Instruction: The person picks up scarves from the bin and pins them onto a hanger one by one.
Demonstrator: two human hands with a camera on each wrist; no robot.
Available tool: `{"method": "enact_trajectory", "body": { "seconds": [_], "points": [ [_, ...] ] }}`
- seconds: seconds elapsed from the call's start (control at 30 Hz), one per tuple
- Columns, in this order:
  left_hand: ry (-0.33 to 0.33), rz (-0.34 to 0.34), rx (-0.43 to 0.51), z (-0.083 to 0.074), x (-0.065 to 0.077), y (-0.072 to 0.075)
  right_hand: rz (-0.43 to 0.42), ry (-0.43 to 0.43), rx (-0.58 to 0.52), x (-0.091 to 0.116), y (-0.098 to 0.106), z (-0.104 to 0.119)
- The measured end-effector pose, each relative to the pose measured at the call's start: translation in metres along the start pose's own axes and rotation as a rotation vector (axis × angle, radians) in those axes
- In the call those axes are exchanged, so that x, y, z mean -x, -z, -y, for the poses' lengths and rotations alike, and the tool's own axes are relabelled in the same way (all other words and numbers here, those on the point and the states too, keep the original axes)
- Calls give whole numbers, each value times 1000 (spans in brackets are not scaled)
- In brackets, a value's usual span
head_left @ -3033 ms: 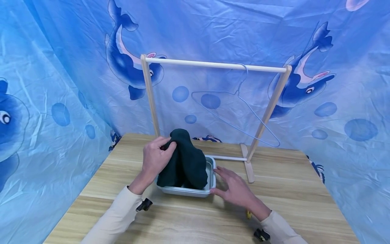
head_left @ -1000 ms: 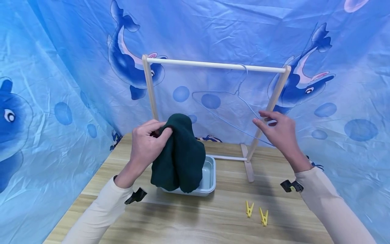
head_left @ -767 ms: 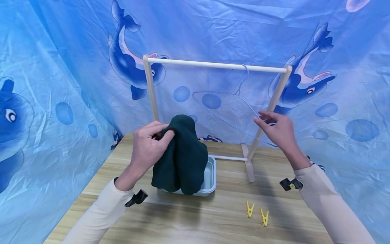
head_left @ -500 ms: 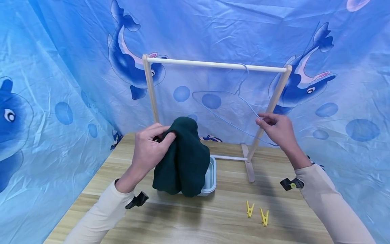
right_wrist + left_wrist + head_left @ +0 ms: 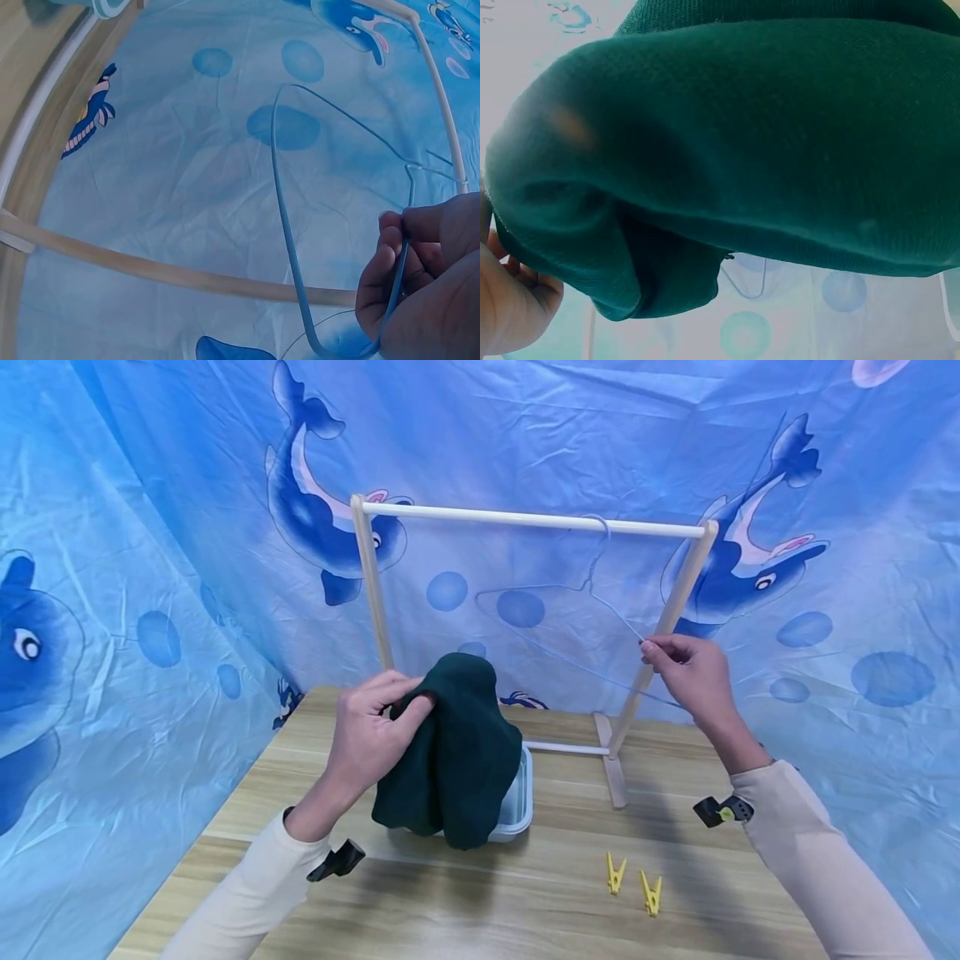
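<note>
Dark green cloth [image 5: 468, 760] hangs over the pale tub [image 5: 528, 802] on the bench [image 5: 450, 910], pinched in the left grip [image 5: 369, 727]; I see the right grip [image 5: 690, 675] pinching a sloping side of the blue hanger [image 5: 292, 256], hooked on the rack bar [image 5: 480, 516].

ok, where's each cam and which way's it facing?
Head: worn there, facing forward and down at the table and rack; left hand, right hand and cream sleeves show.
Left wrist: worn there, facing the dark green cloth close up; part of the left hand shows at lower left.
Right wrist: worn there, facing the hanger and backdrop; right hand shows at lower right.
Head and right wrist share the right hand pinching the hanger.
</note>
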State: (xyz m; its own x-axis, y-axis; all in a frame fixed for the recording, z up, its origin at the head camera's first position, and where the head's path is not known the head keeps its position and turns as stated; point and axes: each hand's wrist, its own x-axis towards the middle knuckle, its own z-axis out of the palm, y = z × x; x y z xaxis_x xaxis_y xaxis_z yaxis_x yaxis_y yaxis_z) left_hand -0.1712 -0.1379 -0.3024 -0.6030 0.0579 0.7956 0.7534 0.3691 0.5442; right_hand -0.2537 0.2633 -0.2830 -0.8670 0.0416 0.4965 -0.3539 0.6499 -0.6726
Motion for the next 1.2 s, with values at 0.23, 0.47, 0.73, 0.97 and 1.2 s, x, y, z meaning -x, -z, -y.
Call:
{"method": "enact_trajectory", "body": {
  "seconds": [0.23, 0.47, 0.73, 0.97, 1.2],
  "points": [
    [3, -1, 29, -4, 7, 4, -44, 9, 4, -4, 6, 5],
    [-19, -3, 33, -7, 11, 5, -57, 38, 14, -5, 13, 10],
    [-36, 12, 52, -10, 14, 5, -68, 66, 56, -4, 20, 13],
    [-37, 29, 57, -9, 17, 3, -96, 85, 70, -2, 25, 18],
    [-42, 26, 62, -9, 17, 3, -108, 124, 38, 1, 25, 19]
  ]
}}
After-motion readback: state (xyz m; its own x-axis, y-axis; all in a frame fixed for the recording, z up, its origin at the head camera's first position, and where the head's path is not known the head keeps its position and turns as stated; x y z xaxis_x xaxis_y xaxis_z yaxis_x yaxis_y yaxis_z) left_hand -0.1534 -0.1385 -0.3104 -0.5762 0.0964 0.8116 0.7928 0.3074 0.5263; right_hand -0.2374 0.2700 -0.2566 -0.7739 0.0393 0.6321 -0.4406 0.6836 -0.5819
